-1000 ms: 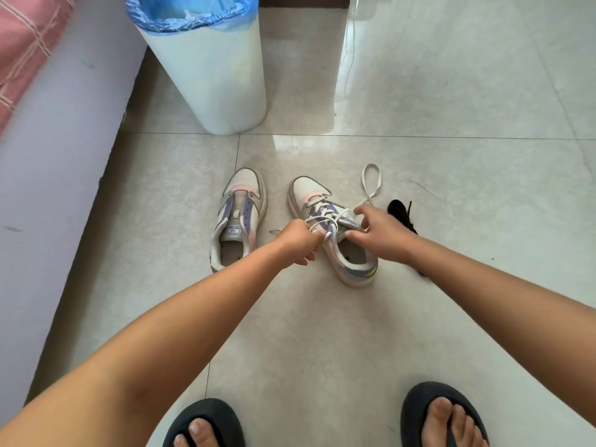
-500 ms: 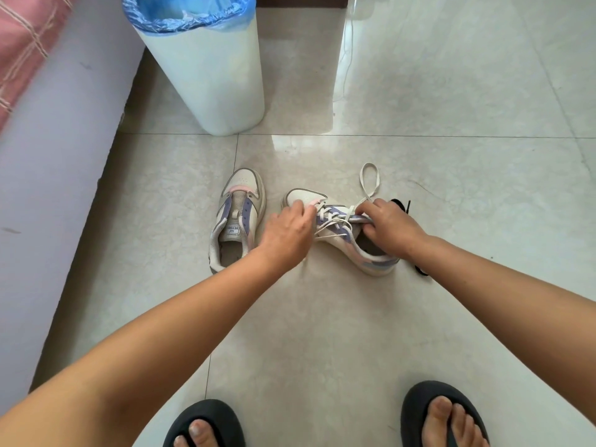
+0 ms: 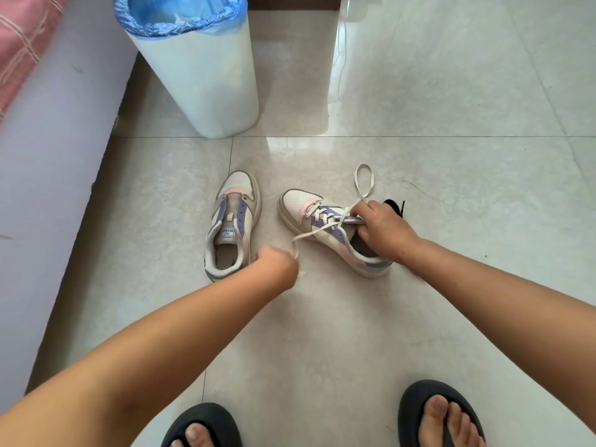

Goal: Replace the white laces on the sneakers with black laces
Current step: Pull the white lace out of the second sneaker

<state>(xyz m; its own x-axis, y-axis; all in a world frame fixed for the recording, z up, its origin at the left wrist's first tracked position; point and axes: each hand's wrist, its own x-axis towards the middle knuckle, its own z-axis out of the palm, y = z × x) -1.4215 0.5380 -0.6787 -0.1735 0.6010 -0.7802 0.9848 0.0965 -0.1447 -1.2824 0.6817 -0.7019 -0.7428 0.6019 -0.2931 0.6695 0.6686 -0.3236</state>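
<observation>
Head view: right hand gripping the laced sneaker at its collar, on the floor tiles right of the unlaced sneaker. Left hand closed, pinching one end of the white lace, drawn near and left. Black laces just beyond the right hand. White bin far left

A bundle of black laces lies mostly hidden behind the right hand. The blurred left hand covers its own fingers. The blue-lined white plastic bin is cut off at the top edge.
</observation>
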